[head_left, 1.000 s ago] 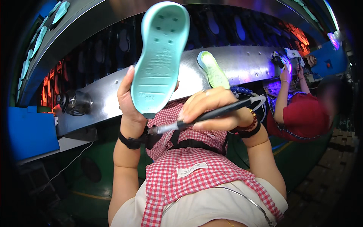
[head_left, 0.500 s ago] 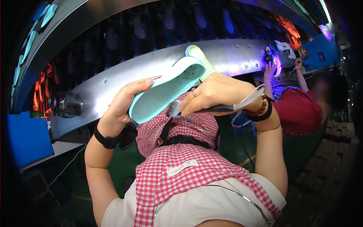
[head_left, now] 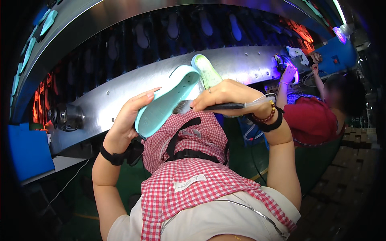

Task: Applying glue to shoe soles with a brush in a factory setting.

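Note:
My left hand (head_left: pixel 130 114) grips a light-blue shoe sole (head_left: pixel 161 107) by its near end, fingers along its left rim, its hollow inner face turned up toward me. In my right hand (head_left: pixel 231 95) is a brush (head_left: pixel 225 107) with a dark handle and a clear tube running back over the wrist. Its bristles reach the right rim of the sole, at about mid-length. Just beyond my right hand, a second sole (head_left: pixel 206 72), yellow-green inside with a pale rim, lies on the metal ledge; my right hand hides its near end.
The curved metal ledge (head_left: pixel 132 84) runs across in front of me, before a dark rack with several sole shapes. A glass jar (head_left: pixel 72 117) stands at its left, near a blue box (head_left: pixel 30 150). At right, a co-worker in red (head_left: pixel 309 120) reaches toward a purple-lit spot.
The blue sole has turned steeper, its far end shifting left. The brush has moved up to the sole's right rim, its handle now more level. The whole view has shifted slightly.

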Available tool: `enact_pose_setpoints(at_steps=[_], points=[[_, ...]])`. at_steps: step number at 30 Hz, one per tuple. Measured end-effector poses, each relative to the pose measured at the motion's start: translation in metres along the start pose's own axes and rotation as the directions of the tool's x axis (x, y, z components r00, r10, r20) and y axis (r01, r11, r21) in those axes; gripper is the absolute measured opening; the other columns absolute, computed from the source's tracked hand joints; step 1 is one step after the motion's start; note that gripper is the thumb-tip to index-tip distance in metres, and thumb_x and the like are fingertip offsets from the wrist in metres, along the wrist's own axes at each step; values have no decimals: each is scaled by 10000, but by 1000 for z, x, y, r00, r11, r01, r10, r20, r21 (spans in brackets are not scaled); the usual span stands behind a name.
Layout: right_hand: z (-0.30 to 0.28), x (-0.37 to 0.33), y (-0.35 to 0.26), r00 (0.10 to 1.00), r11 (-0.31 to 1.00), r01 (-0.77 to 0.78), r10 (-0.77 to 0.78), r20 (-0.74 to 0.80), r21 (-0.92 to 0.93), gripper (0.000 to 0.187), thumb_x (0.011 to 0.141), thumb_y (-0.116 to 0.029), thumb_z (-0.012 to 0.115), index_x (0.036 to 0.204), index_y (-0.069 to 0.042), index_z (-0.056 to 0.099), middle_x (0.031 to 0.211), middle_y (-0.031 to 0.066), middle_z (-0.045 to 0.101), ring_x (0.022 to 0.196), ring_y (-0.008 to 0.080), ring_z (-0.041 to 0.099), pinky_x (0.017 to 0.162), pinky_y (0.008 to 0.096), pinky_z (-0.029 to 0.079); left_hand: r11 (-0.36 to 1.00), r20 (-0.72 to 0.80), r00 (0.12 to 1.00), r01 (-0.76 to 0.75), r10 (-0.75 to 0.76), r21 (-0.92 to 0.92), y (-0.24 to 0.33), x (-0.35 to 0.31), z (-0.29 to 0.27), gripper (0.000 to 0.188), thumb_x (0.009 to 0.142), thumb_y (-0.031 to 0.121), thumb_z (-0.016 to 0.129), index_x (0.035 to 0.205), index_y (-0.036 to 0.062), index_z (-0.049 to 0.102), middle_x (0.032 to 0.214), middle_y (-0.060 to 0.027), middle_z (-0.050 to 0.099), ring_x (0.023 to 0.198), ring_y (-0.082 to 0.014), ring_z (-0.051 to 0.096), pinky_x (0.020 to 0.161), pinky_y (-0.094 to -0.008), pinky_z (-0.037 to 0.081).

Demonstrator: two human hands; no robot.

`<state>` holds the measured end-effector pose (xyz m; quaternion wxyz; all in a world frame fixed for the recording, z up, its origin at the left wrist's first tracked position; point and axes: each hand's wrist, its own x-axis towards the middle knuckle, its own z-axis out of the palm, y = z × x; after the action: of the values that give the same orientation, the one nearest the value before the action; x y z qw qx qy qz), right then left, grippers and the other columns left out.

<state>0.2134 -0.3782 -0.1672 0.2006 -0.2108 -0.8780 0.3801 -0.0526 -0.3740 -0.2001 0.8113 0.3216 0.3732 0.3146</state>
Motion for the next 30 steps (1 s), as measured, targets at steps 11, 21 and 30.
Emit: enact_pose_setpoints(at_steps=[11, 21, 30], points=[[42, 17, 22, 864, 753, -71, 373, -336, 654, 169, 768, -55, 610, 918, 18, 638, 716, 65, 625, 529, 60, 544, 473, 163, 437, 905, 65, 997, -12, 44, -426, -20, 19, 2, 437, 859, 241, 424, 1181, -55, 416, 1084, -223, 535, 908, -294, 587, 784, -398, 510], [58, 43, 37, 470, 969, -230, 196, -861, 95, 171, 773, -5, 578, 936, 20, 623, 785, 83, 632, 511, 71, 522, 458, 182, 403, 844, 20, 999, -14, 30, -536, -35, 25, -7, 439, 872, 265, 393, 1165, -61, 418, 1035, -207, 569, 859, -338, 605, 742, -478, 510], [62, -25, 26, 547, 417, 624, 371, -751, 661, 226, 855, -95, 474, 1037, 23, 538, 1035, 239, 569, 413, 75, 418, 407, 170, 349, 789, -48, 828, -548, 559, -277, 71, -31, -11, 513, 874, 330, 300, 1193, -55, 415, 1019, -210, 566, 832, -333, 604, 754, -460, 497]])
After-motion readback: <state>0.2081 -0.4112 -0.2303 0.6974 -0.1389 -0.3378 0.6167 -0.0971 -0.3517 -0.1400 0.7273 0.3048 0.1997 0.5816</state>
